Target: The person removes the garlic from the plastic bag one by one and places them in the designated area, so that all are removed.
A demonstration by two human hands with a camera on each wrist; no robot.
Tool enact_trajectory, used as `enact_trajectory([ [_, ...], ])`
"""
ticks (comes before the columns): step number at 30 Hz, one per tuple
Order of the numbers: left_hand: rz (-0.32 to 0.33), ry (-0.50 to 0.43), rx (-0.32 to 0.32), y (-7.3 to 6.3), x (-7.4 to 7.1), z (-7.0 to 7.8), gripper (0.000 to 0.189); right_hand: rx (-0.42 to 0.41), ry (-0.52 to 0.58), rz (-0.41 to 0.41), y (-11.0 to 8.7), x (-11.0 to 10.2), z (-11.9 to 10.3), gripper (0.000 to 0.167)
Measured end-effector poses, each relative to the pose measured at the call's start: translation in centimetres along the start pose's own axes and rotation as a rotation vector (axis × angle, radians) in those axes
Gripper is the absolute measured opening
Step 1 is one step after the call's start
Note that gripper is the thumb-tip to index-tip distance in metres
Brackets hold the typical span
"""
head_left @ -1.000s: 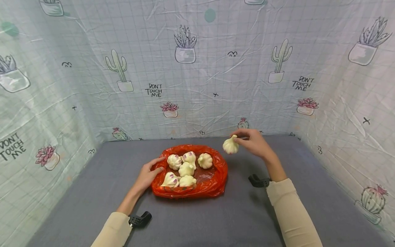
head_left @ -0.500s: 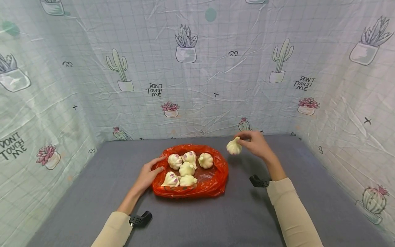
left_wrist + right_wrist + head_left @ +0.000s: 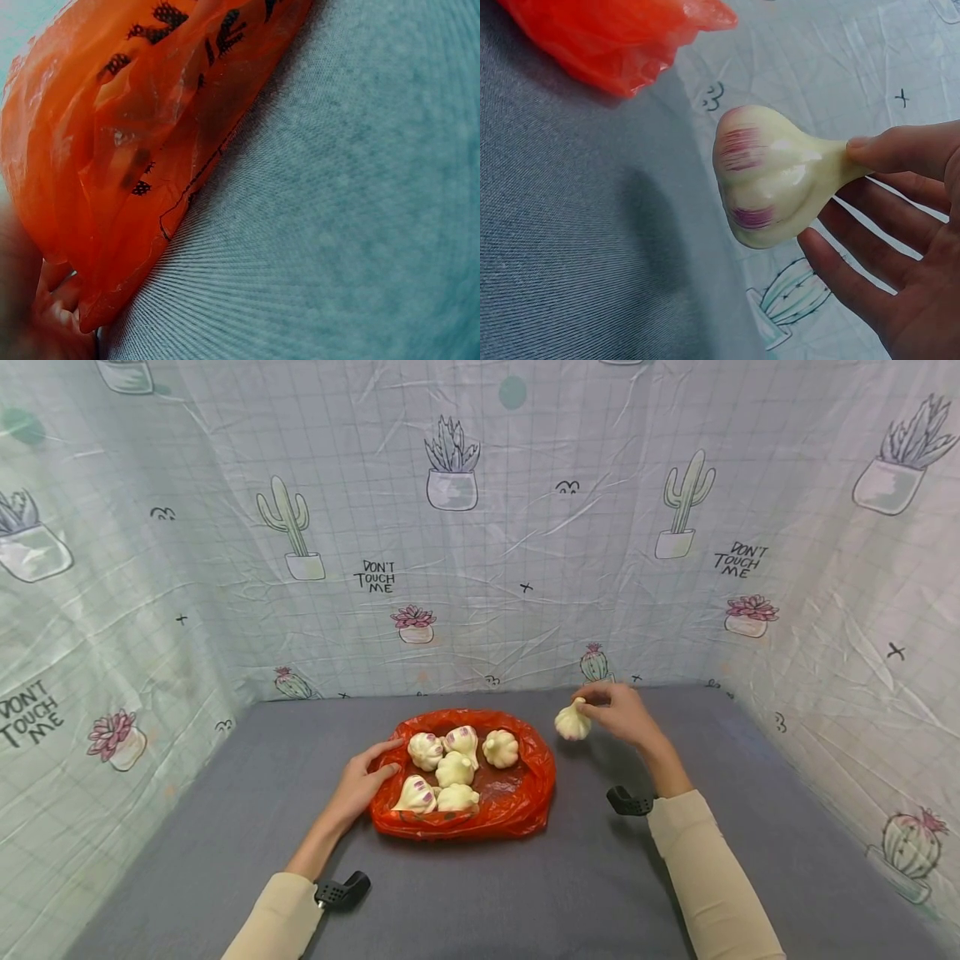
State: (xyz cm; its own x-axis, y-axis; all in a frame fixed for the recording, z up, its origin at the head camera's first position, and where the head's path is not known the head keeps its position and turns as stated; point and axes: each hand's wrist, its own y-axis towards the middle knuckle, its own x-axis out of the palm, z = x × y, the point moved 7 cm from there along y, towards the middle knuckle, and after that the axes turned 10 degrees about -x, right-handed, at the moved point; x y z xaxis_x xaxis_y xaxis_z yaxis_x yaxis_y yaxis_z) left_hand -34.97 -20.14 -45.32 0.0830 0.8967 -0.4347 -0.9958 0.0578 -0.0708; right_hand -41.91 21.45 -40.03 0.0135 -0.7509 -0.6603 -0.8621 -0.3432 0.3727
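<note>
My right hand (image 3: pixel 618 714) pinches a pale garlic bulb (image 3: pixel 573 722) by its stem, just right of a red plastic bag (image 3: pixel 517 820). In the right wrist view this garlic bulb (image 3: pixel 761 176) shows purple streaks and hangs apart from its shadow on the table. The thumb lies on the stem, with the fingers behind it. Several more garlic bulbs (image 3: pixel 454 769) lie inside the wide-mouthed bag, mostly toward its left. My left hand (image 3: pixel 356 789) holds the bag's left rim, thumb and fingers over the edge. Up close in the left wrist view, the bag (image 3: pixel 112 165) hides most of those fingers.
The table (image 3: pixel 480 902) has a dark grey cloth top. Behind it and on both sides hangs a pale curtain (image 3: pixel 480 560) printed with potted cacti. Each wrist carries a black camera mount, the left one (image 3: pixel 343 891) close above the tabletop.
The right hand has moved slightly right and down with the garlic bulb, away from the bag. The left hand, the bag and the bulbs inside stay as they were.
</note>
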Motion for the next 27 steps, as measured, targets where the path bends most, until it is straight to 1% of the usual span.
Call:
enact_trajectory([
  [6, 0.002, 0.009, -0.003, 0.0, 0.0, 0.0, 0.046, 0.010, -0.013, 0.001, 0.0, 0.3, 0.5, 0.028],
  [14, 0.011, 0.004, 0.001, -0.1, 0.0, 0.2, 0.046, 0.044, -0.023, -0.007, -0.1, 0.9, 2.0, 0.027],
  [16, 0.011, 0.000, 0.000, -0.1, 0.0, 0.2, 0.046, 0.033, -0.029, -0.013, -0.1, 1.1, 2.1, 0.027],
  [24, 0.015, 0.005, 0.012, 0.1, 0.0, -0.1, 0.046, 0.036, -0.026, -0.025, -0.1, 1.5, 2.8, 0.027],
  [27, 0.013, -0.003, 0.005, 0.1, -0.1, 0.0, 0.046, 0.032, -0.022, -0.026, -0.1, 1.5, 2.8, 0.027],
])
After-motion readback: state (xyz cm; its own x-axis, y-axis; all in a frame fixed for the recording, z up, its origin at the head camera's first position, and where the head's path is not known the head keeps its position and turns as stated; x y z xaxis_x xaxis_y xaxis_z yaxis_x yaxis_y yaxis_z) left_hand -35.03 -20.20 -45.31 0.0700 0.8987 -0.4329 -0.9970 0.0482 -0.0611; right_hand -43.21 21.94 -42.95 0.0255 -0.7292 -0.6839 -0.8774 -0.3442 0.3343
